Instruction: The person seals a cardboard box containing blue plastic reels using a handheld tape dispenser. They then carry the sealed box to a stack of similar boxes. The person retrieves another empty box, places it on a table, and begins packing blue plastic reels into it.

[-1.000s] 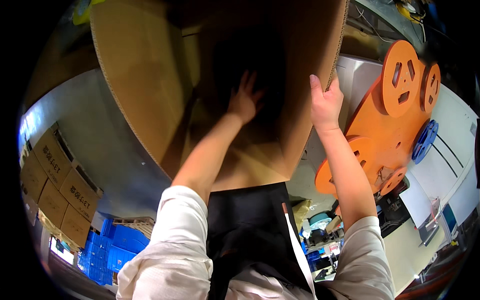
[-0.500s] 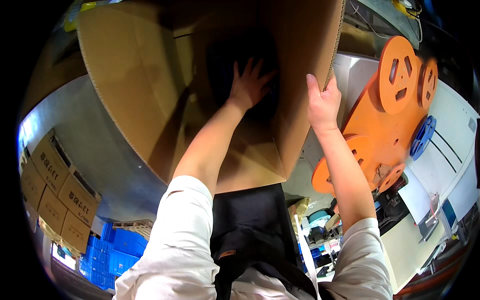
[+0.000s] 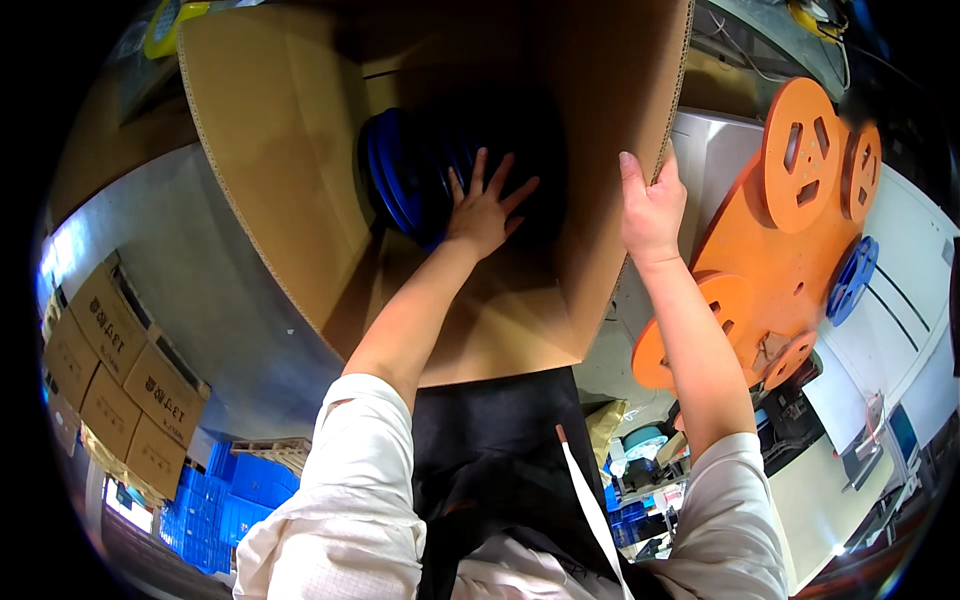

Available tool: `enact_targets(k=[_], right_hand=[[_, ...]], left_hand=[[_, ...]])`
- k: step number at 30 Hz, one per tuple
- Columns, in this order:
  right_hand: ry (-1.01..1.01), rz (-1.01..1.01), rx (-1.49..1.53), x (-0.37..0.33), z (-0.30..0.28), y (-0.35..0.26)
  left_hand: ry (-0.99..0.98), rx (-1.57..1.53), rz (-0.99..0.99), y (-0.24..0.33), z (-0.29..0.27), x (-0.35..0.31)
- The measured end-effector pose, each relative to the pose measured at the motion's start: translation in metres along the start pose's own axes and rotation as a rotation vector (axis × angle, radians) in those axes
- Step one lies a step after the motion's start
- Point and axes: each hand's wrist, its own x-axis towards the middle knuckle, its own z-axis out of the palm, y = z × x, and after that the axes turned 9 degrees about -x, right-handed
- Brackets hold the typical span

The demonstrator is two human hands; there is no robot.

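Note:
An open cardboard box (image 3: 270,150) stands in front of me with its mouth toward me. Inside it lies a stack of blue reels (image 3: 398,172), its right part lost in dark shadow. My left hand (image 3: 480,217) reaches into the box with fingers spread, over the reels' near side; whether it presses on them is hard to make out. At the box's right wall, my right hand (image 3: 652,208) pinches the cardboard edge, thumb inside and fingers outside.
To the right stands an orange machine panel (image 3: 760,250) with orange discs (image 3: 800,155) and a blue reel (image 3: 852,280). Stacked cartons (image 3: 115,350) and blue crates (image 3: 240,500) are at the lower left. A yellow tape roll (image 3: 165,28) lies far left.
My left hand has drawn slightly left and nearer. Blue reel rims now show at the left inside the box, where only a dark shape was visible before. My right hand keeps its hold.

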Motion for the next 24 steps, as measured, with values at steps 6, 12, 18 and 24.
enact_targets(k=[6, 12, 18, 24], right_hand=[[0.011, 0.003, 0.005, -0.002, 0.002, 0.001], [0.000, 0.015, 0.013, -0.003, 0.002, -0.002], [-0.005, 0.007, 0.023, -0.001, 0.000, -0.001], [-0.004, 0.007, 0.036, -0.002, 0.002, -0.001]], left_hand=[[0.050, 0.025, -0.011, 0.011, 0.007, -0.003], [0.276, -0.051, -0.076, 0.022, 0.026, -0.001], [0.379, 0.063, -0.375, 0.027, 0.020, 0.046], [0.047, 0.214, -0.333, 0.016, 0.021, 0.053]])
